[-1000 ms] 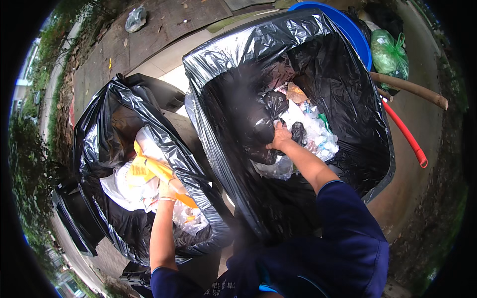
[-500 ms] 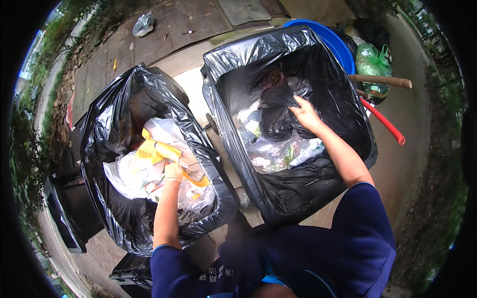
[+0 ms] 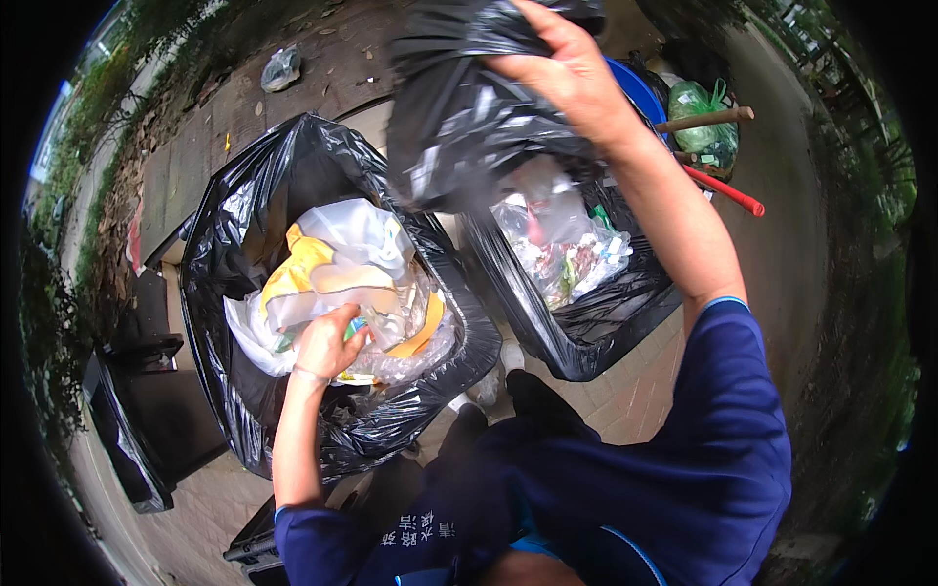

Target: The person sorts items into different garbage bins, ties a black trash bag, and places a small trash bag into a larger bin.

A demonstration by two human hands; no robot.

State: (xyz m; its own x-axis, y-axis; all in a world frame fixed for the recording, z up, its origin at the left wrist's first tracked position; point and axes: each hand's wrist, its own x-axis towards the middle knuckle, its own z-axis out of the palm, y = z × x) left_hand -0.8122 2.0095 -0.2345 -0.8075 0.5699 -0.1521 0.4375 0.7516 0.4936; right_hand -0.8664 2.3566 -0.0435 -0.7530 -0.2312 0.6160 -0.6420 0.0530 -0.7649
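My right hand (image 3: pixel 576 83) is raised above the right bin and grips a black garbage bag (image 3: pixel 479 127), which hangs bunched and blurred. Its lower part covers the far side of the right bin (image 3: pixel 576 363). Over the left bin (image 3: pixel 457 337), my left hand (image 3: pixel 327 344) is closed on the lower edge of a translucent plastic bag (image 3: pixel 362 259), its fingertips partly hidden. Yellow plastic (image 3: pixel 296 273) and a white bag (image 3: pixel 252 337) lie beside that hand. Inside the right bin sits a clear bag of mixed rubbish (image 3: pixel 562 254).
Beyond the right bin are a blue tub (image 3: pixel 640 93), a wooden pole (image 3: pixel 713 119), a red tube (image 3: pixel 728 188) and a green tied bag (image 3: pixel 703 107). At the left stands another black bin (image 3: pixel 127 430). A small plastic bag (image 3: pixel 280 70) lies on the boards behind.
My right hand has lifted the black garbage bag up and away from the right bin, uncovering the clear bag. My left hand has shifted slightly, and the translucent bag is spread higher.
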